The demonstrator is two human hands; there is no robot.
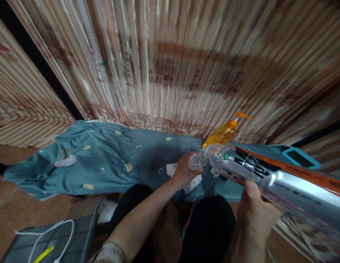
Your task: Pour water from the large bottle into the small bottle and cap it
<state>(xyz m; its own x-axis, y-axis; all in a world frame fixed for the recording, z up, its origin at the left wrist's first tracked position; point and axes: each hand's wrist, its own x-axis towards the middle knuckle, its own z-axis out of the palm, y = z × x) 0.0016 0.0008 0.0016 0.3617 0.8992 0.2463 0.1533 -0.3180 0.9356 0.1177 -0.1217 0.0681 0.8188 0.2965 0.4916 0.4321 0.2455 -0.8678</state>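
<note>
My right hand (255, 215) is wrapped round a large clear plastic bottle (268, 175) with a black, white and orange label, tilted so its neck points left. My left hand (184, 171) is closed on a small clear bottle (197, 160) held right at the big bottle's mouth. Both hover over a white cloth (190, 185) lying on a blue-grey patterned sheet (109, 164). Just behind the two bottles stands an orange pump bottle (223, 133).
A striped pink curtain (170, 65) hangs behind the sheet. A turquoise-edged device (301, 157) lies at the right. A pale pink thing (65, 160) rests on the sheet's left part. A dark box with a white cable (52, 233) sits at the lower left.
</note>
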